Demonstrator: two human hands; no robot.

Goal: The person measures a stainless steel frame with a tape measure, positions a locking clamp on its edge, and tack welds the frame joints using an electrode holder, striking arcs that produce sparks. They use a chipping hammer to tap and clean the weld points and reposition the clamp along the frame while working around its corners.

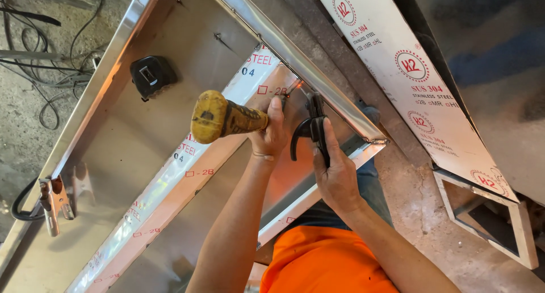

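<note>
- Nearest the camera: orange shirt (323,259) of the person, one, below the steel tray (142,134).
- Left hand (271,135) is closed around the yellow-handled hammer (218,118), one, handle pointing away from the tray's corner.
- Right hand (336,176) is clenched on the black welding torch (311,128), one, its tip at the tray's inner corner seam, where a small glow (285,97) shows.
- Judged progress: the corner seam is being worked; film-covered strips remain unpeeled, so finishing seems outstanding.
- On the tray floor: one black tape measure (152,74); one metal clamp (54,199) on the tray's left rim.
- Beside the tray: one printed steel sheet (409,71).
</note>
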